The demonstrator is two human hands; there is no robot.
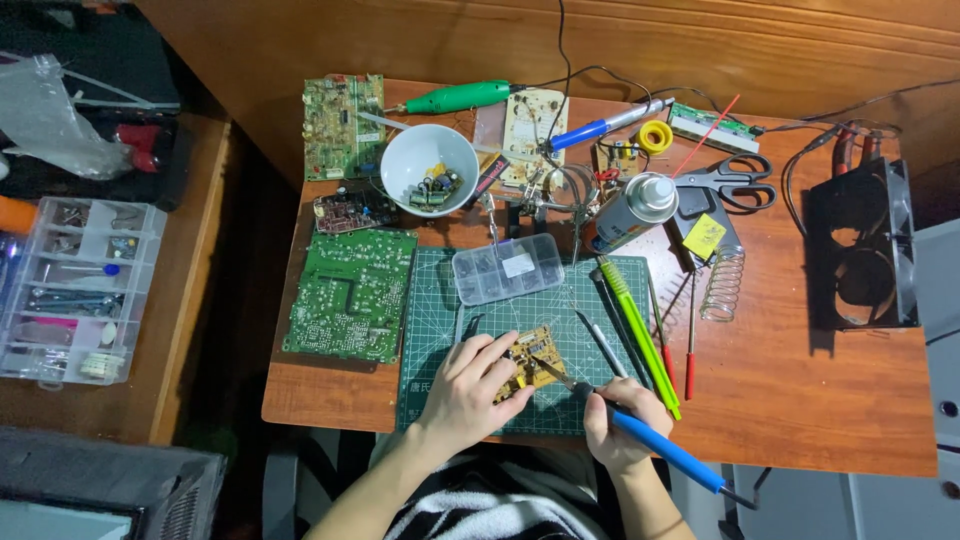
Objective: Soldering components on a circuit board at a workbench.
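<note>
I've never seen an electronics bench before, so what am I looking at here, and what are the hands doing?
This is one picture from a camera worn on a person's head, looking down at a wooden table. The left hand steadies a small yellowish circuit board on a green cutting mat. The right hand holds a blue-handled soldering iron, its tip touching that board. Around them lie a large green circuit board, a white bowl of small parts, a clear parts box, a spray can, scissors and screwdrivers.
</note>
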